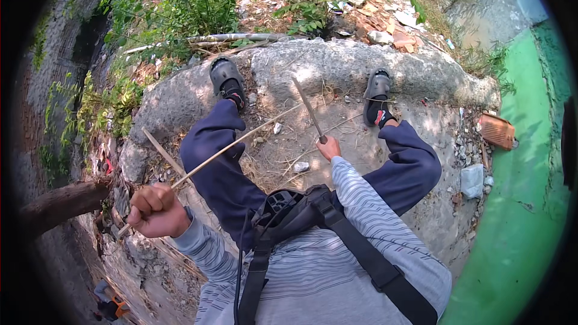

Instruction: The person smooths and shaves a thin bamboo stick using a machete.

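My left hand [158, 209] is closed round the near end of a long thin pale stick [238, 142], which slants up and to the right across my left leg. My right hand [329, 147] grips the handle of a long, narrow knife [309, 108], its blade pointing forward and slightly left. The stick's far end meets or crosses the blade; whether they touch I cannot tell. A flat wooden strip [164, 151] lies at a slant beyond my left hand, passing behind the stick.
A rough stone ledge [313, 66] curves ahead, under my shoes. Leafy plants [201, 3] and rubble [391, 27] lie past it. A log [66, 204] juts in from the left. An orange-brown block [497, 131] and a whitish chunk [472, 181] sit beside a green surface [512, 222] at right.
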`<state>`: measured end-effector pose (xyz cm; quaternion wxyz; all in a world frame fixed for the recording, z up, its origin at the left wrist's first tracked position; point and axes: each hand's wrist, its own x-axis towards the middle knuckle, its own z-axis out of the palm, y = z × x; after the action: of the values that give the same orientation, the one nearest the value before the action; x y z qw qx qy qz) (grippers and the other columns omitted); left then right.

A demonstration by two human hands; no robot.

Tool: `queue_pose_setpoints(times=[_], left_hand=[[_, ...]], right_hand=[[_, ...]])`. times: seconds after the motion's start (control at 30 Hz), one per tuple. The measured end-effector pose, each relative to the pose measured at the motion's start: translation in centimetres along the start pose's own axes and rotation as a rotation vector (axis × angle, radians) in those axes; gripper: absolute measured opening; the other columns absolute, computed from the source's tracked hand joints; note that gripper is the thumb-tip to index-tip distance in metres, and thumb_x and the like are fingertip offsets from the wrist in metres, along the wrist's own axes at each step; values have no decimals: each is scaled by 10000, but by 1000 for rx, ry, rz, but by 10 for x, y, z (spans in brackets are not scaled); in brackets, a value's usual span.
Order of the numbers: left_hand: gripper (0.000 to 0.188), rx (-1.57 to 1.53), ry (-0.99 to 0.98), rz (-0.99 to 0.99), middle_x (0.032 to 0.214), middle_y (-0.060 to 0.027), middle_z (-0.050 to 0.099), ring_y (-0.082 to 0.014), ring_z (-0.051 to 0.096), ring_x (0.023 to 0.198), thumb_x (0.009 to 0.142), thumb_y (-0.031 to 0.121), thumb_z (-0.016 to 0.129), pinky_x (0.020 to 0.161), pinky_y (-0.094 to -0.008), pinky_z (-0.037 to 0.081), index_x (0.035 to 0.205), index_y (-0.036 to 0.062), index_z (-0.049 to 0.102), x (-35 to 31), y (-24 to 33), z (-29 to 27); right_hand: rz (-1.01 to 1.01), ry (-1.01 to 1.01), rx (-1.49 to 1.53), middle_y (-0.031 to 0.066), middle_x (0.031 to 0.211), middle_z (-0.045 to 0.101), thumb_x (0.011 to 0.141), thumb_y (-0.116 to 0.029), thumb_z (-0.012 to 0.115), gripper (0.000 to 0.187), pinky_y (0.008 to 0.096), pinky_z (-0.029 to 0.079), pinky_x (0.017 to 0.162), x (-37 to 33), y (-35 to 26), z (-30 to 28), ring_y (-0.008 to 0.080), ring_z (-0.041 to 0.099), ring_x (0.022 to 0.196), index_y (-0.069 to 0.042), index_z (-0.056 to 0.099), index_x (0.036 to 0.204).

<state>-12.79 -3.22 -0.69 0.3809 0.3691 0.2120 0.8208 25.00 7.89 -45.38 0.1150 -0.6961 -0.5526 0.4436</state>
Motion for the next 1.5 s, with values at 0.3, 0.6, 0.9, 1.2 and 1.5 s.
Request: queue_pose_setpoints(times=[0.3,0.6,0.9,1.2,1.5], left_hand=[[400,21,-84,140,509,29,244,-65,137,411,944,233,497,407,-287,107,624,154,270,26,25,22],[414,27,-94,122,505,32,233,-67,133,408,932,237,523,403,-290,104,616,157,267,19,19,6],[408,17,-113,113,494,34,236,-63,130,403,926,225,508,396,-282,106,606,157,264,18,19,1],[420,49,-32,143,483,32,241,-58,130,392,938,244,496,384,-281,88,607,155,254,18,15,6],[414,55,-20,153,463,38,234,-51,120,380,936,238,480,381,-275,92,603,164,245,9,20,-8]], right_hand=[[-177,34,214,184,827,711,886,-391,706,395,429,532,742,19,-82,11,315,690,759,-8,686,979],[22,-154,372,136,711,648,980,-684,511,715,413,503,700,23,-88,16,283,620,694,9,674,905],[2,-191,402,19,582,497,1012,-669,475,656,311,371,440,41,-59,21,121,479,466,-63,547,774],[-11,-141,384,51,593,533,1027,-616,470,636,354,390,440,51,-43,27,154,485,440,-42,594,783],[8,-154,370,12,583,481,1015,-643,496,625,324,377,430,55,-28,20,133,474,464,-58,631,839]])
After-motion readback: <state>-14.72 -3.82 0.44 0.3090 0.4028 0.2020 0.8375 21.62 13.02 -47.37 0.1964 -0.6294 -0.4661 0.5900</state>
